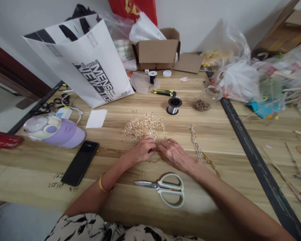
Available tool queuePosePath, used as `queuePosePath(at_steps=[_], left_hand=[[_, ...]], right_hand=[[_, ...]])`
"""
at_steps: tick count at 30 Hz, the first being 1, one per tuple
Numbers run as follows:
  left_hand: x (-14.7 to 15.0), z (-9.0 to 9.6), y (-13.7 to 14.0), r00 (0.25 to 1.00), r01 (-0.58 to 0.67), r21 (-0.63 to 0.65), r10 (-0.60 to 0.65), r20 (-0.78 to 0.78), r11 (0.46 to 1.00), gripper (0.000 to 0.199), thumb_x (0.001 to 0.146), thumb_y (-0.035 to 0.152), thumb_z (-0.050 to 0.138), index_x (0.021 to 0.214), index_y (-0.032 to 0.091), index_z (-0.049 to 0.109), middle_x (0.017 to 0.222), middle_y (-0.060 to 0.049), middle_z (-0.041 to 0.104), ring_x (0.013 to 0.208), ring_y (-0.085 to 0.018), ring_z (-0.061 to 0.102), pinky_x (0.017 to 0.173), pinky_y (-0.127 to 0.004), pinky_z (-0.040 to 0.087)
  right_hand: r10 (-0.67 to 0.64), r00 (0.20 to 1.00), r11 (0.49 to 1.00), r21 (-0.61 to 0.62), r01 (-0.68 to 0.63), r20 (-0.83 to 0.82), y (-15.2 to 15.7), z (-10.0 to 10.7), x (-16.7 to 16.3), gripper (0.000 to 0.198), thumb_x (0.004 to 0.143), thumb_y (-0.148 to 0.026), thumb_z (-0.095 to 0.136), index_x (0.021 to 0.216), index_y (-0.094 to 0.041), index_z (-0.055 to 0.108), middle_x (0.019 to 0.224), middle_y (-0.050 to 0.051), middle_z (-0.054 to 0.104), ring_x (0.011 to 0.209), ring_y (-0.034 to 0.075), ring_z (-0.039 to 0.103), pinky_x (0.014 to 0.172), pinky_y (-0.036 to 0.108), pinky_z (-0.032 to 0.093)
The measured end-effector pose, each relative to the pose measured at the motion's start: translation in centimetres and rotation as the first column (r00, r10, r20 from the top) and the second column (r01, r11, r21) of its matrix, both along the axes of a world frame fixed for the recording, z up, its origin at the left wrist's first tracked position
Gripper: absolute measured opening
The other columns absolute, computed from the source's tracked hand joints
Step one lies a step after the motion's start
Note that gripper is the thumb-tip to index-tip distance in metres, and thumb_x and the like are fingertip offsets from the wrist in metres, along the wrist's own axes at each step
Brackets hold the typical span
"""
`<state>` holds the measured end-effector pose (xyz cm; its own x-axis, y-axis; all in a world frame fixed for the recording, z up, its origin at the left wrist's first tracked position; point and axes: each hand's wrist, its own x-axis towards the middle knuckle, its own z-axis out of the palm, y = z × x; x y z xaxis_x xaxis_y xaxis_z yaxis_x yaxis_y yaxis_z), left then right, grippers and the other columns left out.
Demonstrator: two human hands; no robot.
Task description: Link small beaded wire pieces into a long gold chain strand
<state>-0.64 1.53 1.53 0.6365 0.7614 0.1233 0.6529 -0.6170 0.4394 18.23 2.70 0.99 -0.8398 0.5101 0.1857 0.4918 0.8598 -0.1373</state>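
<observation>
Head view: the left hand (145,148) and right hand (172,152) meet at the near edge of a pile of small gold pieces (142,126) on the bench (125,204), fingers bent inward; whether either grip is closed on anything cannot be told. A thin gold chain (154,161) lies just below them. Brushing knuckles could scatter the pile, and a careless tug could tangle the chain.

You wear a smooth yellow-gold bangle (102,183) around your left forearm (115,173) and a small gold-coloured ring (169,142) on your right hand (172,153). At the near edge, your cream garment (86,227) carries black, leaf-like marks.
</observation>
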Motion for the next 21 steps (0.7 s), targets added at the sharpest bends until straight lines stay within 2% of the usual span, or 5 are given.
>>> queuePosePath(at_steps=[9,21], left_hand=[[-0.49,0.19,0.17,1.0,0.006,-0.029,-0.006,-0.009,1.0,0.011,0.081,0.017,0.056,0.073,0.015,0.062,0.074,-0.004,0.057,0.082,-0.018,0.047,0.077,-0.029,0.038],[-0.74,0.91,0.15,0.998,0.033,-0.035,-0.035,-0.05,0.999,0.015,0.083,0.018,0.056,0.069,0.014,0.061,0.073,-0.003,0.058,0.08,-0.017,0.047,0.077,-0.029,0.037]], right_hand=[[0.01,1.0,1.0,0.0,-0.01,-0.021,0.09,-0.29,-0.1,0.014,0.093,-0.014,0.041,0.089,-0.014,0.055,0.084,0.006,0.061,0.076,0.017,0.054,0.075,0.031,0.036],[0.008,0.999,0.999,-0.04,-0.009,-0.031,-0.17,0.17,-0.27,0.017,0.094,-0.014,0.039,0.088,-0.013,0.056,0.085,0.008,0.061,0.076,0.017,0.054,0.076,0.031,0.036]])
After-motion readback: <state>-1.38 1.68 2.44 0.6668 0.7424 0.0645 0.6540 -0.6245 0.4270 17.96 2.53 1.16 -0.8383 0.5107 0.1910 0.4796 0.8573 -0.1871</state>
